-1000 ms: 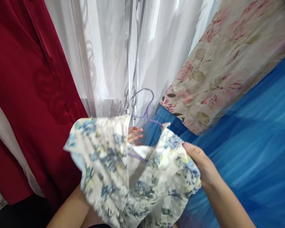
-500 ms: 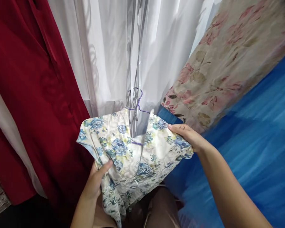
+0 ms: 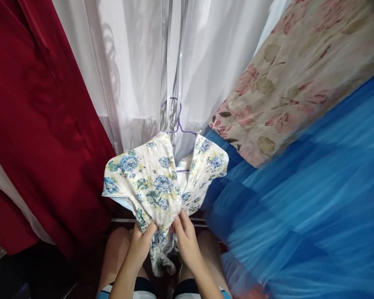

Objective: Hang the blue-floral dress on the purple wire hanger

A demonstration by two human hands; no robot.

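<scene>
A white dress (image 3: pixel 158 176) with blue flowers and green leaves hangs on a purple wire hanger (image 3: pixel 180 122). My left hand (image 3: pixel 141 238) pinches its waist at the left side, thumb on top. Close beside it, my right hand (image 3: pixel 185 234) grips the cloth just below the point of the V-neck. Both short sleeves spread out from the shoulders. Below my hands the rest of the garment falls in a bunched roll between my knees. The fingertips of both hands are partly hidden by the fabric.
Behind the hanger, a white curtain (image 3: pixel 137 62) hangs with pale ribbons (image 3: pixel 168 54) in front. Red cloth (image 3: pixel 59 116) drapes on the left. On the right hang a beige floral cloth (image 3: pixel 268 87) and blue tulle (image 3: pixel 293 199).
My right hand has left the right sleeve and moved down and left to the neckline's lower point. My left hand has shifted slightly down and right. The right sleeve now droops freely.
</scene>
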